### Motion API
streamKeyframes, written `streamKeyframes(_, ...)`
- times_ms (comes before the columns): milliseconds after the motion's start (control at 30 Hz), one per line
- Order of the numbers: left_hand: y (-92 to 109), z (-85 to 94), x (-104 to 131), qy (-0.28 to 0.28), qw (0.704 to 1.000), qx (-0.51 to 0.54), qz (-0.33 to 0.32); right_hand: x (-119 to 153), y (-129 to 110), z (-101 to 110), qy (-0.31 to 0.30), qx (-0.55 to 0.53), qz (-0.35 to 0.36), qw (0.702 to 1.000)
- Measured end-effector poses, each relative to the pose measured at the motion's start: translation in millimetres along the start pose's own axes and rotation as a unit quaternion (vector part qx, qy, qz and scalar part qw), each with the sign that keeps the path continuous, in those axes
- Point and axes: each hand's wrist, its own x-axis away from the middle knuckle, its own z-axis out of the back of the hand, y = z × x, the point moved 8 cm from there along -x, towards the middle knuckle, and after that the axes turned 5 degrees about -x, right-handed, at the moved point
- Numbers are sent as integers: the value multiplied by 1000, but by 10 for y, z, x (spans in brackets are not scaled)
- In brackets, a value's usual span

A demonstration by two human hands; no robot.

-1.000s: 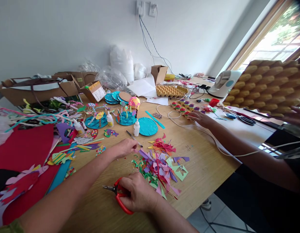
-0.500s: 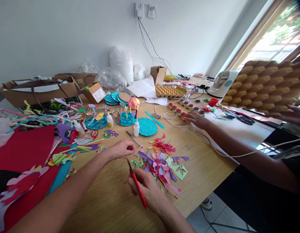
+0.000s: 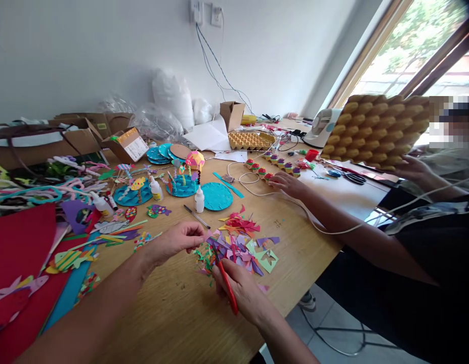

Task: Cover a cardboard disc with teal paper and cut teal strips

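Observation:
My left hand (image 3: 186,237) is closed in a pinch on a small pink paper piece (image 3: 207,234), just left of the scrap pile. My right hand (image 3: 240,285) grips red-handled scissors (image 3: 229,290), their blades pointing up and away, near the pinched paper. Beyond the blades lies a heap of cut paper scraps (image 3: 240,247), red, purple, pink and green. A pen (image 3: 196,216) rests on the wooden table (image 3: 173,313) past my left hand. Behind it stands a white glue bottle (image 3: 199,200) beside a round blue disc (image 3: 217,196).
At the right a person holds up a yellow egg tray (image 3: 376,130), the other hand by painted egg cups (image 3: 260,171). A white cable (image 3: 313,217) crosses the table. Red sheets (image 3: 22,247), paper fish (image 3: 69,259) and pipe cleaners (image 3: 37,192) lie left.
The view has turned right, shifting the scene left. My scissors' blades are now closer to my left hand and the paper. The person's egg tray has moved left in view.

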Motion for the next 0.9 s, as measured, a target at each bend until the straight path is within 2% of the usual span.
streamKeyframes(200, -43, -120, -25, -20, 1000, 23, -4, -19, -25, 23, 24, -28, 11, 999)
streamKeyframes(433, -64, -178, -59, -17, 1000, 20, 7, -34, 183, 45, 51, -120, -17, 991)
streamKeyframes(500, -95, -92, -30, 2, 1000, 18, 11, -16, 203, 90, 67, -140, -17, 988)
streamKeyframes(567, -158, 77, 34, 38, 999, 15, 23, 10, 190, 134, 74, -151, -8, 986)
streamKeyframes(733, -387, 567, 321, 170, 983, 23, 59, 63, 127, 162, 54, -122, 21, 991)
streamKeyframes(800, -481, 632, 438, 200, 977, 23, 75, 68, 124, 141, 40, -115, 23, 992)
streamKeyframes(900, -607, 596, 572, 217, 971, 19, 101, 66, 109, 122, 27, -103, 31, 994)
